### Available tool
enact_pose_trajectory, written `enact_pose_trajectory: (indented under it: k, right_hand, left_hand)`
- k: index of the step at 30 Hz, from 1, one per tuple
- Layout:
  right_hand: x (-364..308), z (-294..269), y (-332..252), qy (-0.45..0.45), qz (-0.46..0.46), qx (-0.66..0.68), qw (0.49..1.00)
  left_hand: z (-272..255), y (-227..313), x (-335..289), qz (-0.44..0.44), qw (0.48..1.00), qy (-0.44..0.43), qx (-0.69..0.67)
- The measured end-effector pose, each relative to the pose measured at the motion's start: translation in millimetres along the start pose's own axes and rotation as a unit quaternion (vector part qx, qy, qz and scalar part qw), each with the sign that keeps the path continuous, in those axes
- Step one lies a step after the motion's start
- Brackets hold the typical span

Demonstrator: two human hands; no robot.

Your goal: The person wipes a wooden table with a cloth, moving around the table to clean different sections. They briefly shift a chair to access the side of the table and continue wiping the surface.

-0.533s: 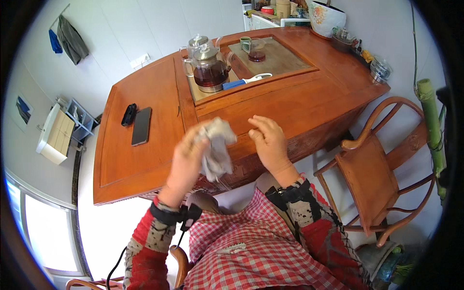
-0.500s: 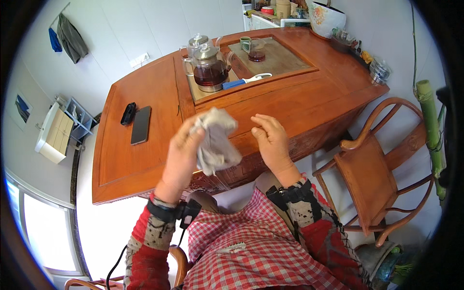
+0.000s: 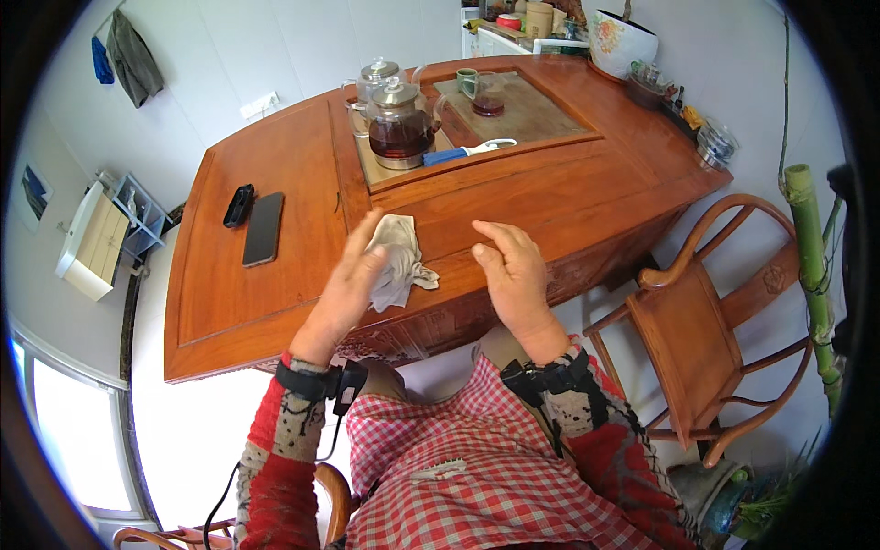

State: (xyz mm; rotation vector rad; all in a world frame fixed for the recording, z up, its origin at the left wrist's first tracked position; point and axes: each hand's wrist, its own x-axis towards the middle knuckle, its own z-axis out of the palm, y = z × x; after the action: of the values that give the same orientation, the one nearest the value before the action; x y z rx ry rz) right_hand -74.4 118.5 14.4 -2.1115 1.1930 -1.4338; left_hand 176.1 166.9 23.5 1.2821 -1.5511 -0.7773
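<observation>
A crumpled pale grey cloth (image 3: 400,259) lies at the near edge of the wooden table, with one part hanging toward the front. My left hand (image 3: 346,278) is just left of it, fingers stretched out and thumb apart, partly covering the cloth's left side. To the right, my right hand (image 3: 515,277) is raised near the table edge with its fingers extended and nothing in it. Farther back stands a glass teapot (image 3: 396,137) of dark red tea. A brush with blue bristles and a white handle (image 3: 469,152) rests in front of it.
A phone (image 3: 264,229) and a small black case (image 3: 238,206) lie at the table's left. Behind the teapot is a second glass pot (image 3: 378,71). A glass cup (image 3: 488,106) and green mug (image 3: 466,77) stand on the inset tray (image 3: 541,115). A wooden chair (image 3: 692,339) is at right.
The cloth has left my left hand and come down onto the table edge. My left hand's fingers have straightened. My right hand has barely moved.
</observation>
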Motion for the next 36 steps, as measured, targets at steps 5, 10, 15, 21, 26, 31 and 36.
enact_pose_trajectory:
  k: [5, 10, 15, 21, 26, 31, 36]
  right_hand:
    - [18.7, 32.2, -31.5, -0.085, -0.107, -0.079, 0.988]
    - [16.0, 110.4, -67.4, -0.271, 0.040, -0.130, 0.953]
    - [-13.4, 133.1, -56.6, -0.229, -0.100, -0.124, 0.960]
    - [-18.0, 71.7, 1.4, -0.167, -0.190, -0.036, 0.967]
    - [9.7, -39.0, 91.8, -0.139, -0.143, -0.169, 0.965]
    - [32.2, -134.7, 182.1, -0.080, 0.031, -0.290, 0.953]
    - [55.7, -183.8, 249.8, 0.012, 0.007, -0.345, 0.938]
  left_hand:
    - [-10.0, -20.2, -22.7, 0.015, 0.975, 0.218, 0.027]
    - [2.5, -45.2, -49.9, -0.070, 0.946, 0.317, -0.014]
    - [8.7, -54.1, -60.5, 0.006, 0.942, 0.329, 0.066]
    - [14.4, -55.5, -56.6, -0.010, 0.934, 0.306, 0.185]
    - [23.0, -58.5, -50.3, 0.000, 0.916, 0.292, 0.276]
    - [20.5, -67.5, -46.9, 0.016, 0.872, 0.266, 0.410]
    - [20.1, -67.1, -42.9, 0.005, 0.858, 0.238, 0.456]
